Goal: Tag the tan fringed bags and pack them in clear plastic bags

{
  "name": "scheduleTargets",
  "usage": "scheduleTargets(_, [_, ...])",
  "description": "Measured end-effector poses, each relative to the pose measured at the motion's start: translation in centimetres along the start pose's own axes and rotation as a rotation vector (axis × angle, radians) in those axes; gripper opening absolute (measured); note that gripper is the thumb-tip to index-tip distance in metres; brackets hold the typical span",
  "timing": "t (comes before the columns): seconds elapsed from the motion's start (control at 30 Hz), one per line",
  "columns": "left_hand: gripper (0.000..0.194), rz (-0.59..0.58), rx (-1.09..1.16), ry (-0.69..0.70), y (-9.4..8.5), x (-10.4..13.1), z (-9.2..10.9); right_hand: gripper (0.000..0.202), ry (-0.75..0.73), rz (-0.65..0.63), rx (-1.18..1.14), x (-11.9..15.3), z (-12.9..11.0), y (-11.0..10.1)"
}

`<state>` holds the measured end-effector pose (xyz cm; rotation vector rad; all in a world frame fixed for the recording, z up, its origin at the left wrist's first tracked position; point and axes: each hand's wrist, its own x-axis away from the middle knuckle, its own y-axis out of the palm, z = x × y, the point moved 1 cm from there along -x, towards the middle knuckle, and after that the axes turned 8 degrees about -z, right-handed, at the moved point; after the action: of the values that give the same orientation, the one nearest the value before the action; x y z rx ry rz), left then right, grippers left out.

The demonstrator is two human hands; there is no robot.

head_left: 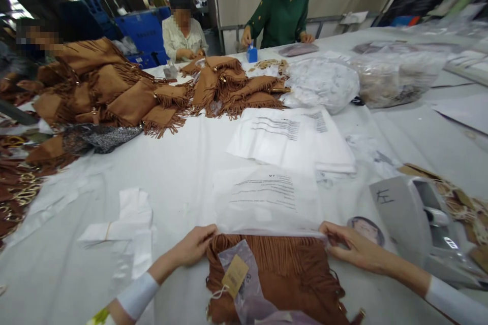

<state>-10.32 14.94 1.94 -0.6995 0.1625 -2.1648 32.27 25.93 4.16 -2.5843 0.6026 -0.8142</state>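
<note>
My left hand (196, 245) pinches the left corner of a frosted plastic bag (263, 213) at its near edge. Its right corner is between the fingers of my right hand (354, 248). Lines of print run across the bag, which lies flat on the table. Directly below that edge lies a brown fringed suede bag (293, 279), close to both hands. On it rest a tan paper tag (235, 275) with a white string and a small clear plastic sleeve (249, 297). The lower end of the suede bag runs out of view.
More printed plastic bags (282, 134) lie just beyond. Brown fringed bags (125, 91) are heaped at the back left. A grey tape dispenser (400, 203) stands right of my right hand, white paper strips (133, 223) lie left. Two people (282, 15) work across the table (179, 172).
</note>
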Motion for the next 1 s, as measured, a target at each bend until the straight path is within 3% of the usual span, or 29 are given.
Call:
scheduleTargets(0.17, [0.045,-0.182,0.451,-0.04,-1.1,1.0,-0.3,0.028,0.02,0.009,-0.106,-0.1,0.4,0.4])
scheduleTargets(0.33, [0.054,-0.158,0.584,-0.067,-0.1,0.9,-0.4,0.02,0.039,0.061,-0.059,-1.1,0.7,0.9])
scheduleTargets(0.4, [0.049,0.005,0.463,-0.086,1.1,0.7,-0.5,0.015,0.028,0.105,0.0,-1.4,0.9,1.7])
scheduleTargets(0.5, [0.041,0.388,-0.039,-0.043,3.0,1.0,-0.4,0.018,-0.058,0.23,0.109,-1.6,1.4,3.3])
scheduleTargets(0.57, [0.037,0.514,-0.306,0.028,3.9,1.6,-0.3,0.024,-0.148,0.324,0.177,-1.4,1.7,4.4])
scheduleTargets(0.67, [0.034,0.503,-0.506,0.116,4.5,3.1,-0.2,0.023,-0.243,0.359,0.24,-0.3,1.6,5.6])
scheduleTargets(0.8, [0.033,0.443,-0.576,0.147,6.2,5.4,-1.0,0.01,-0.205,0.184,0.219,1.9,0.1,6.2])
scheduleTargets(0.9, [0.037,0.405,-0.468,0.046,8.6,7.1,-2.4,0.003,-0.16,0.054,0.132,3.4,-1.0,5.8])
scheduleTargets(1.0, [0.036,0.289,-0.367,-0.071,10.4,8.1,-4.0,0.021,-0.13,0.002,0.069,5.0,-1.5,4.9])
